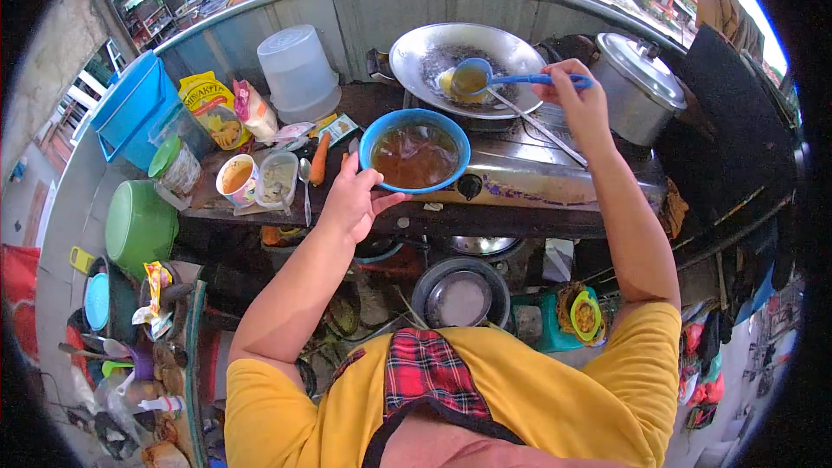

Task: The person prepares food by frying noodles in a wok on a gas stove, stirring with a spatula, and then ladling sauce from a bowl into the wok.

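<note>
My left hand (pixel 356 201) grips the lower left rim of a blue bowl (pixel 367 166) that holds brown liquid with pale pieces in it. In my right hand (pixel 572 92) is the handle of a blue ladle (pixel 473 77); its cup, with yellowish liquid inside, is over a wide metal wok (pixel 416 55). The wok stands on the gas stove (pixel 520 175) and has some yellow liquid at its bottom. A metal utensil (pixel 539 125) leans out of the wok, its long handle reaching across the stove top below my right hand.
A lidded aluminium pot (pixel 637 88) stands right of the wok. To the left are a carrot (pixel 320 159), a spoon (pixel 305 185), a paper cup (pixel 236 179), a plastic tub (pixel 278 179), an oil pouch (pixel 214 110) and a clear plastic container (pixel 298 71). Below sits a metal basin (pixel 426 292).
</note>
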`<state>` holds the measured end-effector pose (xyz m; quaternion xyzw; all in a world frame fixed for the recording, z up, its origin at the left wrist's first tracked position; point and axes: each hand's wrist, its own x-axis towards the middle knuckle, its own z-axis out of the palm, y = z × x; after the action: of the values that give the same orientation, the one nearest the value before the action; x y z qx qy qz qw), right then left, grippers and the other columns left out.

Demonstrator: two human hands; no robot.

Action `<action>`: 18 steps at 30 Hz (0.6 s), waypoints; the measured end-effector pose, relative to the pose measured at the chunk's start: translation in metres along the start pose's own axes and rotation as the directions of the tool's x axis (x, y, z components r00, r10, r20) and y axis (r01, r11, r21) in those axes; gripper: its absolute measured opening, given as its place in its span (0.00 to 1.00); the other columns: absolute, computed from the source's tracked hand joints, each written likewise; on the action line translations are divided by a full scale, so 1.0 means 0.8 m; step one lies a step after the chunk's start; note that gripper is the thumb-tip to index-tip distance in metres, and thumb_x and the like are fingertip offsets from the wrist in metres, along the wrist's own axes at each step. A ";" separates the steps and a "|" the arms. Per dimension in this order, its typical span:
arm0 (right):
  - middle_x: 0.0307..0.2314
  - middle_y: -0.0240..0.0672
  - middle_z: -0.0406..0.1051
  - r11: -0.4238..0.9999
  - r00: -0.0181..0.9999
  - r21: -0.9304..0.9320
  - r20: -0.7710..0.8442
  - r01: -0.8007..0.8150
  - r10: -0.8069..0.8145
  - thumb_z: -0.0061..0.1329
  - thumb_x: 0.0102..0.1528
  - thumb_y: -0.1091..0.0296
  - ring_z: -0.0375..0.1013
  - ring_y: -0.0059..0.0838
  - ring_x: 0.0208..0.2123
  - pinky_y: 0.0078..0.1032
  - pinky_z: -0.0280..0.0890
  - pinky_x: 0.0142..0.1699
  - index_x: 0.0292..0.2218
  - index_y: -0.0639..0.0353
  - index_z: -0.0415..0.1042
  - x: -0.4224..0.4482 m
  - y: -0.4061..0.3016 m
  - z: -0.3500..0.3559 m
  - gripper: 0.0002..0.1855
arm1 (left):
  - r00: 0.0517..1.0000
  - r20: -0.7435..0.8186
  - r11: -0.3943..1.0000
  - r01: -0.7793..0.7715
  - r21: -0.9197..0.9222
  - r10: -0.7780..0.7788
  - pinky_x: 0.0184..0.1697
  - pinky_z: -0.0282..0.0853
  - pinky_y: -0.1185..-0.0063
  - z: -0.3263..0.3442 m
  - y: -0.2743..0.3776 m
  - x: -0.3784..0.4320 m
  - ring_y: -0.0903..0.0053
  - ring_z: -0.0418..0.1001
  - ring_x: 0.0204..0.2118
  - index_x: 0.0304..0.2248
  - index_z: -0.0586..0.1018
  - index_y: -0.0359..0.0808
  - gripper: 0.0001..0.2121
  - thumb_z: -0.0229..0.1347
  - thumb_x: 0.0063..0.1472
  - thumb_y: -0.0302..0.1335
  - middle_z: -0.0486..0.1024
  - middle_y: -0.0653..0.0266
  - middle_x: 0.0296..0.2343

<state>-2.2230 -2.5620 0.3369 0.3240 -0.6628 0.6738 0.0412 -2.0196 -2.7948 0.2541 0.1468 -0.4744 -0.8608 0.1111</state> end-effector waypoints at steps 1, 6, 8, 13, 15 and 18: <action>0.25 0.37 0.69 0.987 0.995 -0.126 0.037 0.098 -0.094 0.39 0.54 0.70 0.72 0.23 0.26 0.17 0.67 0.31 0.30 0.65 0.66 0.000 0.002 0.003 0.07 | 1.000 -0.009 1.000 0.001 0.013 -0.001 0.26 0.75 0.79 0.001 0.000 0.000 0.68 0.72 0.30 0.45 0.60 0.37 0.21 0.38 0.49 0.16 0.66 0.58 0.36; 0.29 0.41 0.67 0.672 0.837 -0.498 0.325 0.547 -0.440 0.43 0.47 0.76 0.69 0.38 0.32 0.25 0.63 0.38 0.29 0.62 0.66 -0.008 -0.011 0.010 0.05 | 1.000 -0.030 1.000 0.002 0.008 -0.002 0.26 0.75 0.79 0.005 0.000 -0.003 0.68 0.72 0.30 0.46 0.60 0.37 0.21 0.38 0.49 0.16 0.66 0.58 0.36; 0.29 0.40 0.67 0.623 0.803 -0.507 0.359 0.595 -0.475 0.43 0.47 0.75 0.69 0.38 0.32 0.26 0.63 0.38 0.30 0.62 0.65 -0.012 -0.028 0.014 0.05 | 0.999 -0.034 1.000 0.002 0.010 -0.002 0.26 0.75 0.79 0.003 0.000 -0.004 0.68 0.72 0.31 0.46 0.60 0.37 0.21 0.38 0.49 0.16 0.66 0.57 0.36; 0.31 0.38 0.67 0.514 0.738 -0.534 0.417 0.671 -0.530 0.43 0.48 0.74 0.69 0.38 0.33 0.27 0.64 0.38 0.30 0.61 0.65 -0.015 -0.046 0.017 0.05 | 0.999 -0.039 1.000 0.002 0.020 -0.001 0.27 0.75 0.80 -0.001 -0.004 -0.001 0.73 0.72 0.31 0.47 0.61 0.37 0.22 0.39 0.49 0.18 0.68 0.60 0.37; 0.31 0.38 0.67 0.507 0.728 -0.523 0.459 0.685 -0.510 0.43 0.48 0.74 0.68 0.39 0.33 0.26 0.65 0.37 0.30 0.61 0.65 -0.013 -0.033 0.017 0.04 | 0.999 -0.040 1.000 0.000 0.022 0.001 0.27 0.75 0.80 0.002 -0.004 -0.003 0.73 0.72 0.31 0.47 0.61 0.37 0.22 0.39 0.49 0.18 0.68 0.59 0.37; 0.28 0.38 0.68 0.603 0.831 -0.573 0.361 0.555 -0.423 0.43 0.50 0.72 0.71 0.35 0.31 0.24 0.66 0.34 0.30 0.61 0.65 -0.001 0.003 0.008 0.04 | 0.999 -0.040 0.999 -0.006 0.034 0.007 0.27 0.75 0.80 0.006 -0.006 -0.002 0.72 0.72 0.31 0.47 0.61 0.37 0.22 0.39 0.49 0.18 0.68 0.59 0.37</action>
<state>-2.2211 -2.5681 0.3336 0.5195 -0.7415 0.3253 0.2730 -2.0202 -2.7878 0.2530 0.1645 -0.4870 -0.8492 0.1209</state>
